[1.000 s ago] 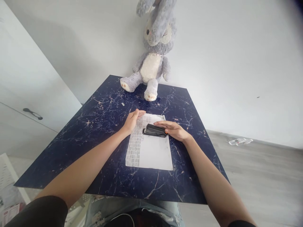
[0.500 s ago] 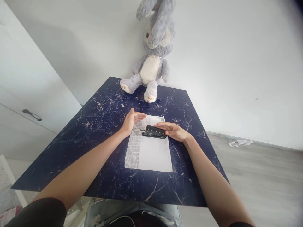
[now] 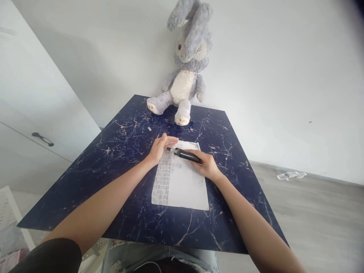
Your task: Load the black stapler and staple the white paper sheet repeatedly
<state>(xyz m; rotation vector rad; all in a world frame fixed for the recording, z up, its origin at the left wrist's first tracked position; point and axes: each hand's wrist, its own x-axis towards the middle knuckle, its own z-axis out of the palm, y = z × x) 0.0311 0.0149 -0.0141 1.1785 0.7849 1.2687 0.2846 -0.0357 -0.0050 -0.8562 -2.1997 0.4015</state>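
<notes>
My right hand [image 3: 205,163] is closed around the rear part of a black stapler [image 3: 186,154], whose front end points left over a sheet of paper [image 3: 186,191]. The sheet is white, with rows of dark print down its left side. My left hand [image 3: 162,148] rests at the paper's upper left edge, fingers stretched out and thumb raised. The stapler's front tip is close beside the left palm; I cannot tell if they touch.
A dark blue marbled table [image 3: 136,220] lies under the paper. At its far edge a grey plush rabbit [image 3: 183,87] sits against the wall. A small pale scrap [image 3: 149,129] lies left of its feet. Clear plastic items [image 3: 291,175] lie on the floor at right.
My right hand has gone from resting at the stapler's rear to gripping it. The stapler has tilted and turned, its front end now nearer my left hand. The view has shifted slightly.
</notes>
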